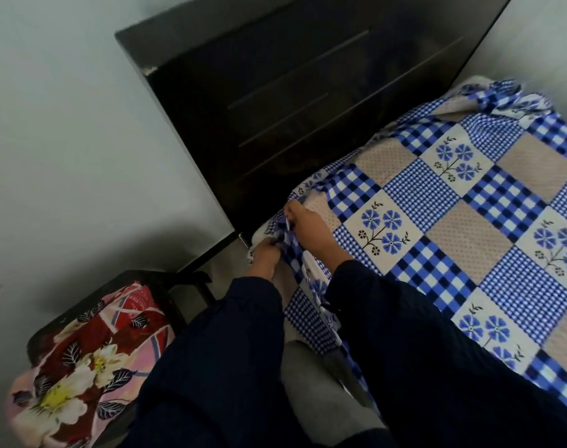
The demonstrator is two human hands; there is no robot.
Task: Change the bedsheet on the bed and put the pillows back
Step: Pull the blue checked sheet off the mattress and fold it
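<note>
Both hands grasp one gathered strip of the blue checked bedsheet (437, 205). The left hand (265, 253) curls round its lower end and the right hand (309, 232) pinches it just above, likely to draw the corner taut for tucking. Under the fingers shows the pale mattress corner (259, 233). Beyond them the sheet lies spread over the bed, rumpled at the far corner. Just past the fingertips rises the dark headboard (275, 108). Well back from the left wrist a red floral bundle (82, 350) rests on a dark stool (166, 282) — seemingly set aside; whether it is a pillow or the old sheet I cannot tell.
</note>
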